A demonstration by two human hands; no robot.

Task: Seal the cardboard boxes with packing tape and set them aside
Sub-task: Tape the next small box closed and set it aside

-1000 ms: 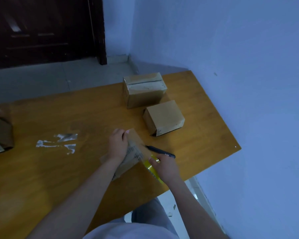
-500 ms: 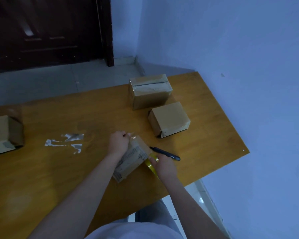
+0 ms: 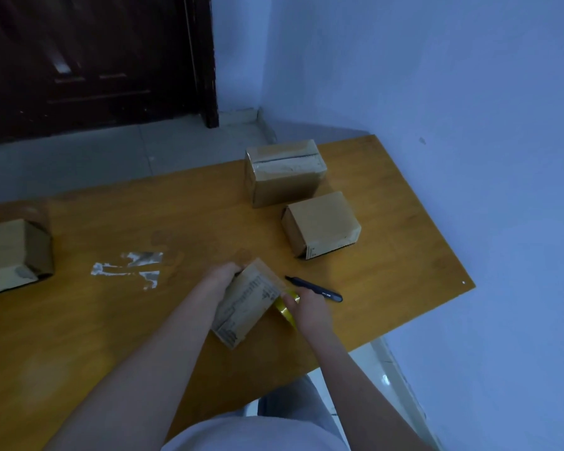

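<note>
Spanning the whole work area under both hands, wooden table (image 3: 111,336), dim light. Dark door (image 3: 88,60) well beyond the hands. Biggest box, taped box (image 3: 284,172), sits well past the right hand, tape strip along its top. Left-edge box (image 3: 12,255) well apart from the left hand, partly cut off by the frame. Plain box (image 3: 321,224) just beyond the right hand, closer than the taped one. Printed box (image 3: 246,304) between the two hands, tilted, printed face up. Left hand (image 3: 219,279) curls over its far left corner, gripping it. Right hand (image 3: 310,312) curls around yellow tape roll (image 3: 285,309), roll pressed against the box's right side. Tape scraps (image 3: 129,268) stuck on the table left of the left hand. Dark pen (image 3: 315,284) lies flat just beyond the right hand.
</note>
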